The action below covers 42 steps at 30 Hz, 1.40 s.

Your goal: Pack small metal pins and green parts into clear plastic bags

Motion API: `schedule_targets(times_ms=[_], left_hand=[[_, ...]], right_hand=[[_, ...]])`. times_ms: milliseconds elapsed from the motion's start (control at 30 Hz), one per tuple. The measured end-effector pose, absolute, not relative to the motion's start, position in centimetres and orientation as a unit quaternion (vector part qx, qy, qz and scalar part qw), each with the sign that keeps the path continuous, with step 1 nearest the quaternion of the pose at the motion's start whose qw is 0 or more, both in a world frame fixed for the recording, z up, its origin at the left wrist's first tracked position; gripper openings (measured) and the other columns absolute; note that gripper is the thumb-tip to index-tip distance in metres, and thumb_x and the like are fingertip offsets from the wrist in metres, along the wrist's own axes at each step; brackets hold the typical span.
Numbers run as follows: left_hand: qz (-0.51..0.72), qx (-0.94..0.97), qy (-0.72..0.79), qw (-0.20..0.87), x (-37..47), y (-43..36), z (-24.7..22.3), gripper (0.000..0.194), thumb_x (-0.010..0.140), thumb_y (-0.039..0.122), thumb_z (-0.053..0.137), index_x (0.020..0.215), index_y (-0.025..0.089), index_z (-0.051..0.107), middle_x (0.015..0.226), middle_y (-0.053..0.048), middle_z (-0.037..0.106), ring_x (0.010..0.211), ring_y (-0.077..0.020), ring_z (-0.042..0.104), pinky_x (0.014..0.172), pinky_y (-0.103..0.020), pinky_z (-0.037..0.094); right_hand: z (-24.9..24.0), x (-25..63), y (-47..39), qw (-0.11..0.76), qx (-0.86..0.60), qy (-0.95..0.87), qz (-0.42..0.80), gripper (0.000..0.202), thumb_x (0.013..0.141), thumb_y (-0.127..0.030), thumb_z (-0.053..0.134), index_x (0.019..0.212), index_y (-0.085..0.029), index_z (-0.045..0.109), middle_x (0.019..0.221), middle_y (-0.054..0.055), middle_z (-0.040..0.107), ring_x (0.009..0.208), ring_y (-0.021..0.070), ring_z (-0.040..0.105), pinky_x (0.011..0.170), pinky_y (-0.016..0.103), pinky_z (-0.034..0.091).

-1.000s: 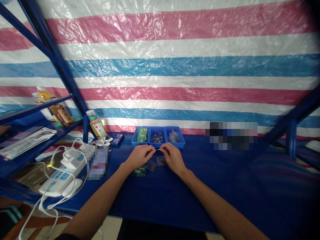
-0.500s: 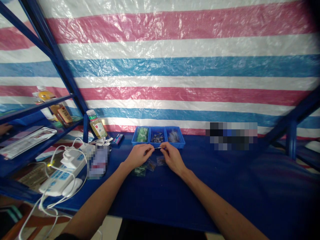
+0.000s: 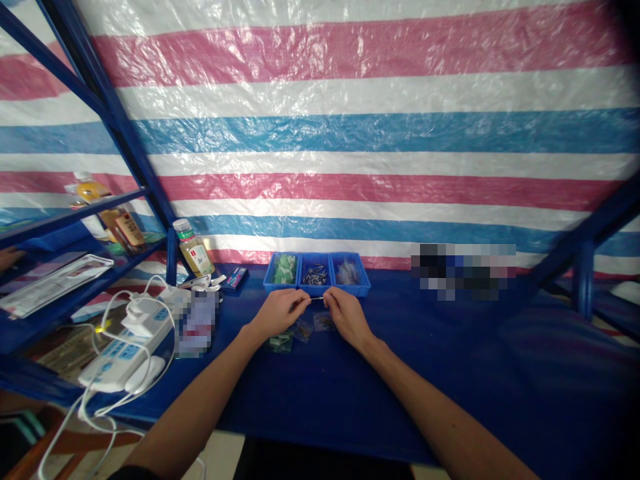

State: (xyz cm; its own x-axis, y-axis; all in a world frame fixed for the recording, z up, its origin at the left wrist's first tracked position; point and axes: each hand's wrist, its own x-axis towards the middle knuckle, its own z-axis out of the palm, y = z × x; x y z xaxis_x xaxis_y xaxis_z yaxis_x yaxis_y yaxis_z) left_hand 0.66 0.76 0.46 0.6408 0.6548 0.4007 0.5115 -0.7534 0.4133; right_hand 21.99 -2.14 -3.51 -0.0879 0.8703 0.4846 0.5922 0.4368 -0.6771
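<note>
Between my hands stretches a thin, light strip or rod [image 3: 317,299], too small to identify. My left hand [image 3: 283,311] pinches its left end, and my right hand [image 3: 344,313] pinches its right end. Just behind them stand three joined blue bins: the left bin [image 3: 271,273] holds green packets, the middle bin [image 3: 315,289] small metal pieces, the right bin [image 3: 361,273] clear plastic bags. Below my hands lie a green packet [image 3: 281,342] and small clear bags [image 3: 303,331] with brownish contents; another bag [image 3: 323,323] is near my right hand.
At the left are a power strip [image 3: 120,353] with white cables, a white mouse [image 3: 146,375], a jar [image 3: 195,250] and a small blue box [image 3: 235,279]. Blue frame posts [image 3: 583,280] flank the blue table [image 3: 350,400]. Another person's hand [image 3: 10,257] shows at far left.
My hands have moved slightly apart, and more of the thin piece shows between my fingertips. The bins and bags have stayed where they were.
</note>
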Motion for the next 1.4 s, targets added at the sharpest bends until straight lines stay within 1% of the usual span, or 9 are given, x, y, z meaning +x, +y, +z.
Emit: schedule_targets(times_ms=[167,300,467,633,767,867,1033,1233,1400], left_hand=[[0.3,0.875,0.338,0.174,1.0,0.6,0.0,0.03,0.101,0.036,0.049,0.089,0.017,0.069,0.074,-0.002,0.068,0.064,-0.0132,0.058,0.065,-0.023,0.042],[0.381,0.799,0.398,0.242,1.9,1.8,0.1,0.034,0.1,0.041,0.05,0.092,0.016,0.071,0.071,-0.002,0.07,0.063,-0.0143,0.062,0.064,-0.023,0.046],[0.369,0.761,0.428,0.318,2.4,4.4,1.9,0.043,0.092,0.039,0.059,0.125,0.013,0.067,0.072,-0.003,0.074,0.051,-0.0142,0.058,0.056,-0.025,0.047],[0.364,0.793,0.436,0.221,-0.4,4.2,1.5,0.033,0.096,0.041,0.055,0.111,0.018,0.073,0.068,0.0,0.072,0.057,-0.0143,0.061,0.059,-0.023,0.044],[0.24,0.865,0.429,0.099,-2.9,3.5,-0.1,0.027,0.096,0.04,0.057,0.104,0.024,0.076,0.062,0.001,0.067,0.057,-0.0141,0.06,0.059,-0.023,0.037],[0.191,0.89,0.407,0.076,-3.3,3.4,-0.6,0.024,0.097,0.037,0.057,0.105,0.026,0.076,0.064,0.002,0.068,0.059,-0.0141,0.062,0.059,-0.023,0.035],[0.198,0.895,0.39,0.092,-2.6,3.4,-1.0,0.023,0.096,0.039,0.058,0.103,0.027,0.076,0.064,0.002,0.068,0.057,-0.014,0.061,0.058,-0.024,0.035],[0.188,0.899,0.376,0.122,-2.4,3.3,-1.6,0.024,0.096,0.041,0.059,0.102,0.025,0.076,0.066,0.002,0.069,0.055,-0.0137,0.059,0.058,-0.023,0.035],[0.196,0.898,0.372,0.131,-2.2,3.1,-1.4,0.026,0.098,0.041,0.056,0.108,0.025,0.075,0.072,0.001,0.071,0.058,-0.0142,0.061,0.06,-0.023,0.037]], right_hand=[[-3.6,22.2,-2.1,0.432,-0.544,-0.696,0.179,0.048,0.105,-0.045,0.035,0.066,-0.022,0.05,0.06,-0.001,0.056,0.059,0.0169,0.054,0.064,0.027,0.037],[-3.9,22.4,-2.1,0.456,-0.549,-0.671,0.201,0.053,0.106,-0.05,0.03,0.066,-0.022,0.052,0.059,-0.001,0.057,0.059,0.0168,0.055,0.062,0.026,0.037],[-4.0,22.6,-1.9,0.448,-0.552,-0.673,0.206,0.053,0.105,-0.05,0.032,0.065,-0.022,0.052,0.059,-0.001,0.058,0.059,0.017,0.056,0.062,0.025,0.038],[-4.0,22.4,-1.9,0.421,-0.555,-0.691,0.191,0.049,0.105,-0.047,0.036,0.066,-0.022,0.053,0.061,-0.001,0.06,0.061,0.0166,0.057,0.065,0.025,0.039],[-3.9,22.1,-2.1,0.379,-0.555,-0.72,0.174,0.04,0.103,-0.04,0.043,0.069,-0.022,0.053,0.065,0.0,0.062,0.064,0.0162,0.059,0.065,0.025,0.037],[-3.9,21.9,-2.3,0.364,-0.541,-0.739,0.168,0.025,0.099,-0.034,0.051,0.079,-0.022,0.06,0.07,-0.001,0.064,0.065,0.0163,0.059,0.064,0.026,0.037],[-4.3,21.5,-2.3,0.346,-0.506,-0.773,0.164,0.001,0.091,-0.023,0.064,0.091,-0.023,0.064,0.076,-0.003,0.065,0.068,0.0157,0.058,0.065,0.026,0.038],[-4.1,21.5,-2.3,0.315,-0.465,-0.811,0.165,0.017,0.088,-0.036,0.075,0.094,-0.022,0.068,0.084,-0.001,0.062,0.074,0.0158,0.057,0.068,0.027,0.04],[-3.7,21.4,-2.8,0.298,-0.409,-0.85,0.148,0.046,0.075,-0.055,0.084,0.103,-0.022,0.069,0.1,0.004,0.065,0.095,0.0218,0.057,0.085,0.034,0.043]])
